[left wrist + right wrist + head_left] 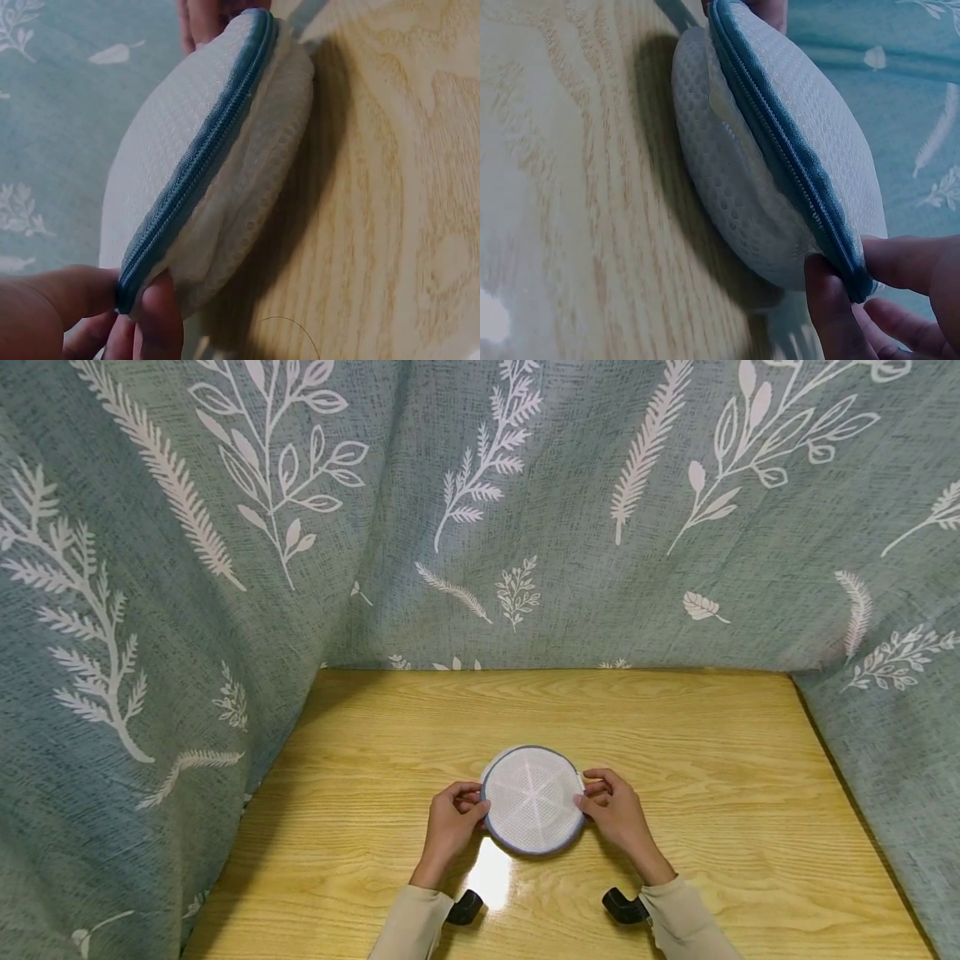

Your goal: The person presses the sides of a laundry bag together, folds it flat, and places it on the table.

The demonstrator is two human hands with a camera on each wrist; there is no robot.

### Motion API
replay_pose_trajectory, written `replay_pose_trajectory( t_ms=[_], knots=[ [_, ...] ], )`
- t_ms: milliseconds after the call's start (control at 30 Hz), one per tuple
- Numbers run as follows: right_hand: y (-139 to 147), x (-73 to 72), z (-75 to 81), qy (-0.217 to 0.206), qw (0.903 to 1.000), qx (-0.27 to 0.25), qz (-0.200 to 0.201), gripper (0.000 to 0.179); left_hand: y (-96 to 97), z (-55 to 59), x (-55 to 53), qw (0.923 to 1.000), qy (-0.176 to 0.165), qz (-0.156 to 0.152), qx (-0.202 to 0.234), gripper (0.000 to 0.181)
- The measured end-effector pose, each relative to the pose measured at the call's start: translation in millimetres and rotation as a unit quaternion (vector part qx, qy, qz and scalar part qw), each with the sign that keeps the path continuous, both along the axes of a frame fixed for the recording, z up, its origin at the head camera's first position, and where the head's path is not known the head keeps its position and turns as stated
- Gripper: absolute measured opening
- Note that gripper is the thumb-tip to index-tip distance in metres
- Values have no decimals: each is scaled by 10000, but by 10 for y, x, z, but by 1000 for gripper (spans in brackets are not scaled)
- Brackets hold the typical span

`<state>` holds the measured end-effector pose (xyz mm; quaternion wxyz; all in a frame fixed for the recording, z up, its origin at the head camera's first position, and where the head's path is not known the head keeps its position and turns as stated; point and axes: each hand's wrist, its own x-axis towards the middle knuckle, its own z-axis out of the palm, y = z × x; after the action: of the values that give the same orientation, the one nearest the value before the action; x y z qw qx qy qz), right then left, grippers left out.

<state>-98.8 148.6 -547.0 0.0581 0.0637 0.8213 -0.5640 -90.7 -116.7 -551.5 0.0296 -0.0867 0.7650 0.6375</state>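
Observation:
A round white mesh pouch (pixel 532 799) with a blue zipper band lies on the wooden table (pixel 675 735). My left hand (pixel 453 818) pinches its left edge, and my right hand (pixel 611 810) pinches its right edge. In the left wrist view, thumb and fingers (pixel 154 319) pinch the zipper seam (pixel 202 157) of the pouch (pixel 247 172). In the right wrist view, the fingertips (pixel 832 300) pinch the blue seam (pixel 780 142) of the pouch (pixel 727 187) at the other end. The pouch bulges on both sides of the zipper.
A grey-green curtain (pixel 525 510) with white leaf prints hangs behind and on both sides of the table. Black wrist mounts (pixel 465 907) (pixel 622 906) sit by my beige sleeves. A glare spot (pixel 491 877) lies on the wood near me.

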Motion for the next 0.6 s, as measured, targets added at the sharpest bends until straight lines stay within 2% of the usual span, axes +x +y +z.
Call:
replay_pose_trajectory(
  t_ms=[267, 600],
  knots=[
    [-25, 26, -28, 4, 9999, 14, 101, 35, 3, -32, 33, 9999, -82, 43, -121, 25],
    [-35, 13, -34, 127, 9996, 220, 126, 37, 13, -24, 22, 10000, 62, 59, -26, 27]
  ],
)
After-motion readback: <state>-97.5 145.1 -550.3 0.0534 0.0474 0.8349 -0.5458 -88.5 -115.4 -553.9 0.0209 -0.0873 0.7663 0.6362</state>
